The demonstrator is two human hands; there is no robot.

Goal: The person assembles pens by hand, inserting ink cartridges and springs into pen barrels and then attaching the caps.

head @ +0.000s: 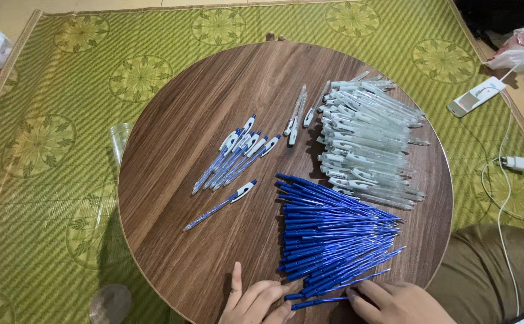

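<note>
Left hand (260, 298) lies palm-down on the round wooden table (172, 180) at its near edge, fingers loosely spread and grasping nothing, fingertips just left of the lowest blue refills. The blue refill pile (334, 231) sits near-right on the table, long axes running left to right and fanning slightly, with assembled pens (238, 153) farther left and clear barrels (367, 141) behind it. Right hand (394, 302), the nearer one, is curled with fingertips pinching one loose refill (319, 302) at the pile's near edge.
</note>
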